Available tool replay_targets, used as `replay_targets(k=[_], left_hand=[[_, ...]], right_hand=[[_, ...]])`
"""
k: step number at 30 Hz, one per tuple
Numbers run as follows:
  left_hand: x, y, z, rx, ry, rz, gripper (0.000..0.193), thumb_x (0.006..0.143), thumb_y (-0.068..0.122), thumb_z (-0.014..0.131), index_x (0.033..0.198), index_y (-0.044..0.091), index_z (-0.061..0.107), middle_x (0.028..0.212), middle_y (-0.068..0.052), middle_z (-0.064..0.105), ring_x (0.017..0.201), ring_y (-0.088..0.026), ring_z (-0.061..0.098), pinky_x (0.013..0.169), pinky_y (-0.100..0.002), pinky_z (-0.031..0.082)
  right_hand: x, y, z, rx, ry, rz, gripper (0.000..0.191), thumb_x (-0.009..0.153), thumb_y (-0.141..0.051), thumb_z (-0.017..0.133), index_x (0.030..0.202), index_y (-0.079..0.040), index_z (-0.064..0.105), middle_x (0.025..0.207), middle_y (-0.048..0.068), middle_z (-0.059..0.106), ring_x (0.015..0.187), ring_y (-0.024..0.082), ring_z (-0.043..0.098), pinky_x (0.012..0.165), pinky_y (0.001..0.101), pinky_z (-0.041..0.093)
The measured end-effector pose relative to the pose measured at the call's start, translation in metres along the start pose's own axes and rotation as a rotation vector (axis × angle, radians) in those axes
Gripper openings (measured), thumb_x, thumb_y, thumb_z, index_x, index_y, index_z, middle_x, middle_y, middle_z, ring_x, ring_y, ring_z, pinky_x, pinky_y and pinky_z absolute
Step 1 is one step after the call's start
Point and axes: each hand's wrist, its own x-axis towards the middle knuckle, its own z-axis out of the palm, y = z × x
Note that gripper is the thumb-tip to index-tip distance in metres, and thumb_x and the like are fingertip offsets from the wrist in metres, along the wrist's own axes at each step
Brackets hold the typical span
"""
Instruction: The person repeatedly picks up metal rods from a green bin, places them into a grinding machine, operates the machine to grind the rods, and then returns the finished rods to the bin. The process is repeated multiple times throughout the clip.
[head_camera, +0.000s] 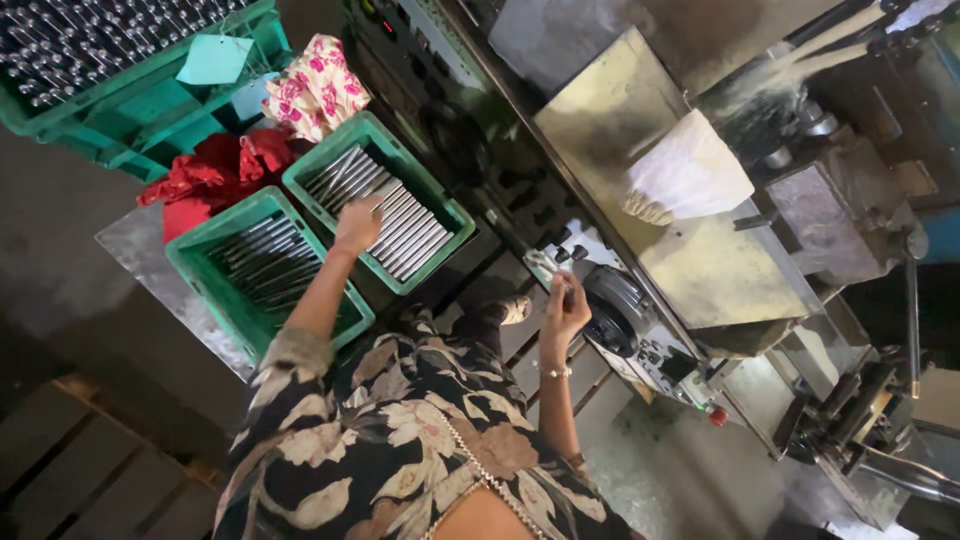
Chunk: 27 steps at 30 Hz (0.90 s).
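My left hand (357, 224) reaches into a green plastic crate (448, 215) of shiny metal rods (405, 228). Its fingers curl down onto the rods at the crate's near end, and I cannot see whether they grip one. My right hand (566, 306) is raised in front of the machine's control panel (600, 300). It pinches a short dark metal rod (567, 287) upright between the fingertips. A bracelet sits on that wrist. My patterned floral sleeves and body fill the lower middle of the view.
A second green crate (205, 280) with darker rods stands beside the first on a metal sheet. A larger green crate (140, 100) of parts, red cloth (215, 170) and floral cloth (318, 88) lie beyond. The grey machine (700, 250) carries a white ribbed object (688, 180); a wooden pallet (80, 470) lies at lower left.
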Motion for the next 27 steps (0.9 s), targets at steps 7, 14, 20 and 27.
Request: replay_targets(k=[7, 14, 20, 27], left_hand=[[-0.119, -0.067, -0.010, 0.150, 0.113, -0.663, 0.047, 0.113, 0.042, 0.042, 0.110, 0.004, 0.070, 0.100, -0.026, 0.071, 0.090, -0.050, 0.068, 0.080, -0.059, 0.054], [-0.164, -0.107, 0.018, 0.478, -0.646, -0.452, 0.035, 0.087, 0.020, 0.061, 0.117, 0.007, 0.072, 0.122, -0.024, 0.070, 0.109, -0.039, 0.072, 0.092, -0.049, 0.059], [-0.166, -0.101, 0.009, 0.564, -0.490, -0.400, 0.038, 0.094, 0.019, 0.051, 0.126, 0.011, 0.070, 0.130, -0.022, 0.066, 0.117, -0.038, 0.067, 0.097, -0.051, 0.055], [-0.167, -0.127, 0.032, 0.521, -0.559, -0.528, 0.032, 0.102, 0.021, 0.047, 0.122, 0.009, 0.070, 0.132, -0.021, 0.064, 0.124, -0.039, 0.061, 0.104, -0.050, 0.050]], right_hand=[[-0.017, 0.014, -0.025, -0.055, 0.062, 0.073, 0.024, 0.102, -0.022, 0.067, 0.109, 0.001, 0.073, 0.069, -0.007, 0.054, 0.057, 0.000, 0.043, 0.049, 0.0202, 0.033], [-0.020, 0.021, -0.017, -0.173, 0.045, 0.112, 0.025, 0.098, -0.022, 0.072, 0.110, 0.000, 0.075, 0.067, -0.007, 0.049, 0.058, 0.002, 0.040, 0.050, 0.0205, 0.030], [-0.026, 0.027, -0.015, -0.190, 0.012, -0.010, 0.025, 0.100, -0.021, 0.071, 0.112, 0.000, 0.073, 0.083, -0.009, 0.062, 0.070, -0.001, 0.048, 0.059, 0.0180, 0.039], [-0.038, 0.021, -0.012, -0.243, -0.021, 0.119, 0.024, 0.097, -0.019, 0.070, 0.112, -0.002, 0.075, 0.073, -0.006, 0.050, 0.062, 0.003, 0.038, 0.053, 0.0229, 0.028]])
